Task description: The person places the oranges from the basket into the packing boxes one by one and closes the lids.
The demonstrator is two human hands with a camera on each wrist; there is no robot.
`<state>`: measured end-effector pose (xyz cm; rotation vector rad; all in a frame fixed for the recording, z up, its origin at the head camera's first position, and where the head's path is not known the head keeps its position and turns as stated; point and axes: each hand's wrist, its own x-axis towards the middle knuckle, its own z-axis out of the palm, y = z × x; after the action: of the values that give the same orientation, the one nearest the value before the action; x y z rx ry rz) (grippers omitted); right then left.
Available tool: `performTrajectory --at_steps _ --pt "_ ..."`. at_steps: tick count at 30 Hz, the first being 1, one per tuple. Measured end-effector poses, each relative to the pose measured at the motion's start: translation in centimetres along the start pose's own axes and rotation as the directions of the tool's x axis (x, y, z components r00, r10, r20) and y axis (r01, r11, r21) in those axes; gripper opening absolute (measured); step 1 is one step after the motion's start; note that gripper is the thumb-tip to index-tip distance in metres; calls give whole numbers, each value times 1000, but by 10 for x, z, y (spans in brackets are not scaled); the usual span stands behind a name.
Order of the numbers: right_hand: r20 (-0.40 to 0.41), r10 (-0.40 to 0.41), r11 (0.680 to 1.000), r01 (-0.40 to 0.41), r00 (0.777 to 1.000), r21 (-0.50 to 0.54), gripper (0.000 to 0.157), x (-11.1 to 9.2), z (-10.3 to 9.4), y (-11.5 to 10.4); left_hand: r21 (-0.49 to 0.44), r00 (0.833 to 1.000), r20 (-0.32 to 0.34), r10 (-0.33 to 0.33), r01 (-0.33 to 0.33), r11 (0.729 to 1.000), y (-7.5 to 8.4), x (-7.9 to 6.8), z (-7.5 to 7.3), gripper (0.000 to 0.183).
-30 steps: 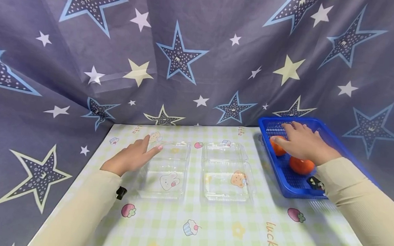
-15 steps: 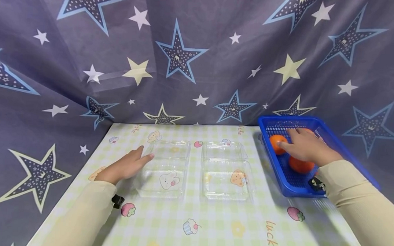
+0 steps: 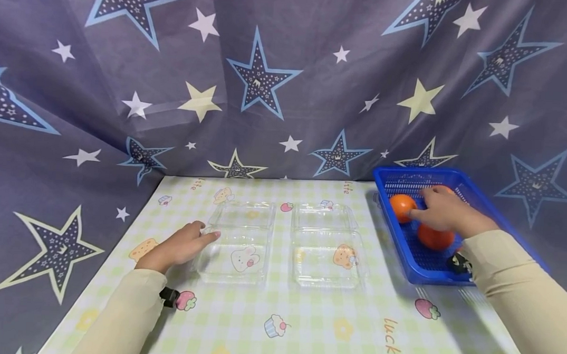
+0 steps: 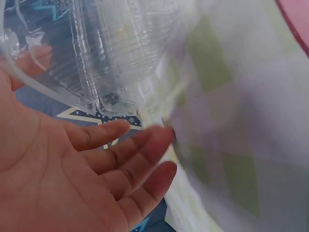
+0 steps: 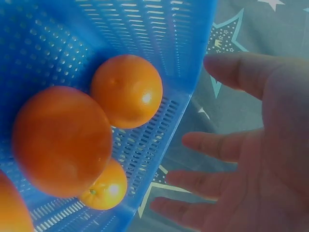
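Two clear plastic clamshell boxes lie opened flat on the table, a left box (image 3: pixel 236 229) and a right box (image 3: pixel 327 233). My left hand (image 3: pixel 180 245) is at the left edge of the left box, fingers loosely bent. In the left wrist view the thumb (image 4: pixel 36 60) shows through the clear plastic (image 4: pixel 111 48). Over the blue basket (image 3: pixel 405 259) hovers my right hand (image 3: pixel 445 209), partly covering the oranges. The right wrist view shows its fingers spread beside a far orange (image 5: pixel 126 91), a large orange (image 5: pixel 63 141) and a small orange (image 5: pixel 104 186), holding nothing.
A green-and-white checked cloth (image 3: pixel 324 337) with cartoon prints covers the table. Behind it hangs a dark curtain (image 3: pixel 296 93) patterned with stars. The basket stands at the table's right side, close to the curtain.
My left hand has drawn back and lowered from above the left box to its left edge. My right hand has shifted slightly right over the basket, uncovering more of the left orange.
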<state>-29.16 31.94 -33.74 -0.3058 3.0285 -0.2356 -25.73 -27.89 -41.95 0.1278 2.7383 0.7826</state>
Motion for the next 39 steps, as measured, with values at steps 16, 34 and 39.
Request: performTrajectory --at_steps 16,34,39 --pt "40 -14 1000 14 999 6 53 8 4 10 -98 998 36 -57 60 993 -18 -4 8 57" --pt "174 25 999 -28 984 17 64 5 12 15 -379 996 75 50 -18 925 -39 0 3 32" --pt "212 37 998 -47 977 45 67 5 17 19 -421 992 90 88 -42 906 -42 -2 1 29"
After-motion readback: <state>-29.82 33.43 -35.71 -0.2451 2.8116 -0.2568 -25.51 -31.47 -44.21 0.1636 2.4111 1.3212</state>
